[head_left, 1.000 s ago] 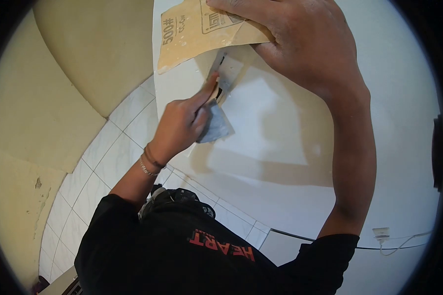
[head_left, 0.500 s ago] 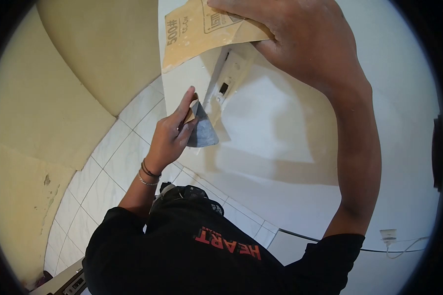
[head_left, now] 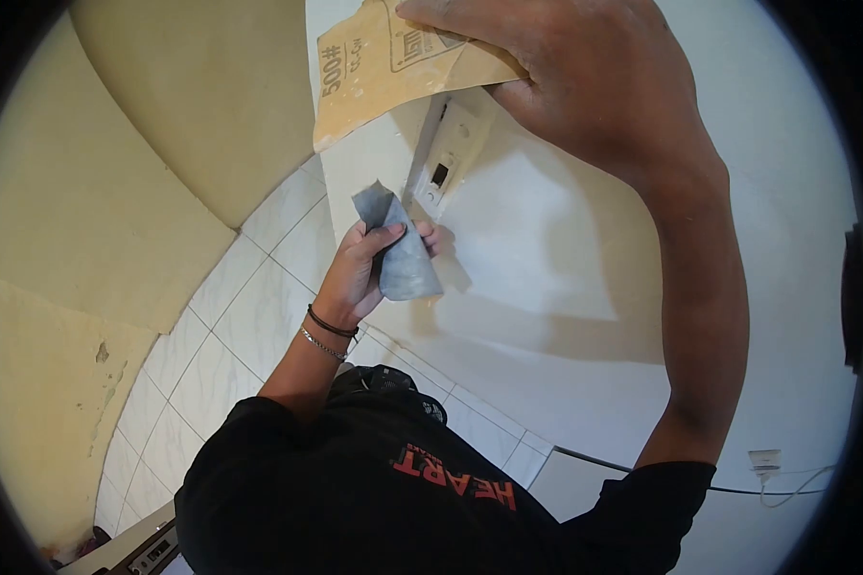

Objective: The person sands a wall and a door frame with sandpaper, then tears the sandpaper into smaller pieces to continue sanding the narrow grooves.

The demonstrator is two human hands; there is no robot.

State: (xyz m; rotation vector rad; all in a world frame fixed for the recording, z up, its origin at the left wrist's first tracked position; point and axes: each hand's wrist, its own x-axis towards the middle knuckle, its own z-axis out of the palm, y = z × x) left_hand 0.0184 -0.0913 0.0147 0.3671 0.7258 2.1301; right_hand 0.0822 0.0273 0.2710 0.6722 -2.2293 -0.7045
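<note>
My left hand (head_left: 360, 264) is closed around a folded piece of grey sandpaper (head_left: 409, 264), thumb across its grey face and fingertips showing past its right edge. Higher up, my right hand (head_left: 585, 77) grips a larger sheet of sandpaper (head_left: 364, 81) by its right part. This sheet's tan printed back, marked 500#, faces me and carries white dusty specks. It overlaps the top of a white wall edge (head_left: 369, 158) in this view. Just right of the grey piece, a white fitting with a dark slot (head_left: 439, 174) sits on the white surface.
A broad white wall (head_left: 547, 259) fills the right side. Yellowish walls (head_left: 77, 220) stand at the left, one with chipped paint. White tiles (head_left: 211, 355) cover the floor. A white plug with a cable (head_left: 765, 462) shows at lower right, and a dark object (head_left: 851, 297) at the right edge.
My left hand has turned over, bringing the sandpaper's grey face and my thumb into view, and has shifted slightly right. My right hand and its sheet have barely moved.
</note>
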